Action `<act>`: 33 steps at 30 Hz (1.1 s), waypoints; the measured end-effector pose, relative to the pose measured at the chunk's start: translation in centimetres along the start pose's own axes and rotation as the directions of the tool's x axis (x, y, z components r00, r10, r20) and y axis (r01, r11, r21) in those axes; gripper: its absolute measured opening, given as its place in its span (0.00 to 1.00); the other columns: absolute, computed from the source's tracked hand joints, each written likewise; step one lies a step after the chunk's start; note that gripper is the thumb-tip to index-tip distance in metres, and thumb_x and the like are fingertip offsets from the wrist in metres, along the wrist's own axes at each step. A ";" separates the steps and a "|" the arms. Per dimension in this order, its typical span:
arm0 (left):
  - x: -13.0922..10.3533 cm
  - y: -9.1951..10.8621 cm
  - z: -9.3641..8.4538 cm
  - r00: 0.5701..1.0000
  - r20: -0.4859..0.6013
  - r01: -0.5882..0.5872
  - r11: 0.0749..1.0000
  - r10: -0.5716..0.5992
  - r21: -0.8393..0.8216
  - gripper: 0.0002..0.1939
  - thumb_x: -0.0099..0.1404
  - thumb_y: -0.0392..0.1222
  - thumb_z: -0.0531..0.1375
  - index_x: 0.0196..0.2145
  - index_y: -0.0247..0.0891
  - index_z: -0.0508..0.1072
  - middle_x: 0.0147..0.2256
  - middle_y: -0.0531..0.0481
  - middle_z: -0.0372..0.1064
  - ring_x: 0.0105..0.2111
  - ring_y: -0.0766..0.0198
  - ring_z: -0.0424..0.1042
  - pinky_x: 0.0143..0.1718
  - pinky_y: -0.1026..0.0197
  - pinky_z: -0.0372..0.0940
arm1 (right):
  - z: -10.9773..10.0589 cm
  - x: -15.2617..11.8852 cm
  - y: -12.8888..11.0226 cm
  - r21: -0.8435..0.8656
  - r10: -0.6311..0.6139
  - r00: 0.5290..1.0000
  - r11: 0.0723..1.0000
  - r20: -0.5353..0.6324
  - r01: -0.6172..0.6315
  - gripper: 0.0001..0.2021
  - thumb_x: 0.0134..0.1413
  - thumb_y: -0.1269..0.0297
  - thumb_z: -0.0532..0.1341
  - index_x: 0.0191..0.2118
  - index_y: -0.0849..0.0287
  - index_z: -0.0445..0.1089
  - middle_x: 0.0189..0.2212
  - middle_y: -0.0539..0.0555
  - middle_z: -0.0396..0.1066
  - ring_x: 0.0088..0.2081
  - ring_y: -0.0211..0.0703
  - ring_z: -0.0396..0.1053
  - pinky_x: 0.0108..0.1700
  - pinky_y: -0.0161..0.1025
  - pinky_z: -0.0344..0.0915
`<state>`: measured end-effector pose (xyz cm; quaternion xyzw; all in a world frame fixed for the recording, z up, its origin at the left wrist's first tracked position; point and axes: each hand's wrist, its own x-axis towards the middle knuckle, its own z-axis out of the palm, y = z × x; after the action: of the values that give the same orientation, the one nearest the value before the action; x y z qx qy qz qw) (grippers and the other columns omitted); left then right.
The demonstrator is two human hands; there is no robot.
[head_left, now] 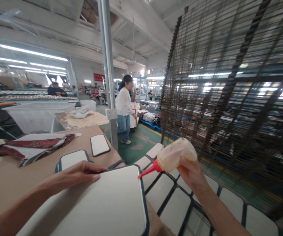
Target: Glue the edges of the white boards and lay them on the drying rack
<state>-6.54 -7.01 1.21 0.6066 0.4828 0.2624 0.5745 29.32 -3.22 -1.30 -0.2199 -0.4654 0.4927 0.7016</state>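
A large white panel (99, 203) with rounded corners and a dark edging lies in front of me, tilted toward me. My left hand (82, 173) pinches its far edge, thumb on top of the white face. In my right hand (190, 170) is a squeeze bottle (177, 154), cloudy and pale with a red pointed nozzle, tipped on its side. The nozzle's tip meets the panel's far right corner, by the dark edging. A thin whitish line runs along that right border. Behind the panel, smaller white panels (100, 145) with dark edging rest on the brown table.
Several dark-edged panels (176, 203) are laid out at the right, beside a tall wire rack (220, 78). A grey post (108, 65) stands past the table (87, 137). Patterned cloth (40, 144) lies on the left. A person in white (124, 105) stands in the aisle.
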 end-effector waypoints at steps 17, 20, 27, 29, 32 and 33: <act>-0.3 -0.4 0.8 0.982 -0.136 0.108 0.981 -0.131 -0.161 0.23 0.48 0.46 0.70 0.42 0.35 0.79 0.36 0.47 0.80 0.32 0.61 0.77 0.33 0.66 0.70 | 0.1 -1.4 -1.2 0.081 -0.036 0.979 0.996 0.201 0.020 0.24 0.38 0.59 0.74 0.46 0.50 0.74 0.31 0.53 0.78 0.36 0.54 0.76 0.49 0.52 0.70; -0.3 -0.2 0.8 0.980 -0.140 0.120 0.981 -0.141 -0.150 0.22 0.47 0.46 0.70 0.41 0.36 0.79 0.35 0.48 0.80 0.30 0.62 0.77 0.33 0.66 0.70 | 0.2 -1.7 -1.4 0.078 -0.014 0.975 0.997 0.222 -0.004 0.25 0.37 0.59 0.74 0.47 0.50 0.73 0.33 0.53 0.78 0.39 0.56 0.76 0.52 0.53 0.68; -0.1 -0.3 0.2 0.988 -0.052 0.139 0.981 -0.147 -0.131 0.21 0.52 0.46 0.68 0.44 0.36 0.78 0.36 0.48 0.80 0.31 0.63 0.76 0.32 0.67 0.68 | 0.8 -2.4 -2.1 0.048 0.081 0.967 0.994 0.241 -0.095 0.29 0.33 0.56 0.74 0.47 0.51 0.72 0.37 0.56 0.77 0.45 0.61 0.73 0.54 0.57 0.65; 0.0 -0.5 -0.2 0.991 -0.003 0.130 0.985 -0.132 -0.117 0.20 0.56 0.45 0.66 0.45 0.36 0.78 0.38 0.47 0.79 0.32 0.64 0.76 0.33 0.68 0.68 | 0.7 -2.5 -2.1 0.040 0.091 0.968 0.994 0.233 -0.103 0.30 0.33 0.56 0.74 0.48 0.50 0.72 0.38 0.56 0.77 0.47 0.62 0.72 0.54 0.58 0.64; 0.2 -1.1 -0.7 0.992 -0.008 0.125 0.985 -0.126 -0.121 0.18 0.56 0.44 0.66 0.45 0.35 0.78 0.39 0.47 0.79 0.33 0.64 0.76 0.34 0.69 0.67 | -0.1 -2.7 -1.6 0.020 0.108 0.964 0.993 0.241 -0.116 0.29 0.36 0.55 0.73 0.48 0.50 0.71 0.40 0.56 0.76 0.49 0.61 0.70 0.55 0.57 0.63; 0.2 -1.3 -0.8 0.991 -0.026 0.130 0.983 -0.134 -0.129 0.19 0.55 0.44 0.66 0.45 0.36 0.78 0.39 0.48 0.79 0.32 0.64 0.76 0.34 0.69 0.68 | -0.5 -2.7 -1.4 0.011 0.117 0.961 0.992 0.250 -0.124 0.28 0.37 0.54 0.73 0.49 0.50 0.71 0.40 0.56 0.76 0.50 0.60 0.69 0.55 0.57 0.63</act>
<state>-7.55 -6.63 0.09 0.5309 0.5139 0.2644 0.6198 30.22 -6.19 -1.60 -0.1751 -0.5289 0.5643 0.6092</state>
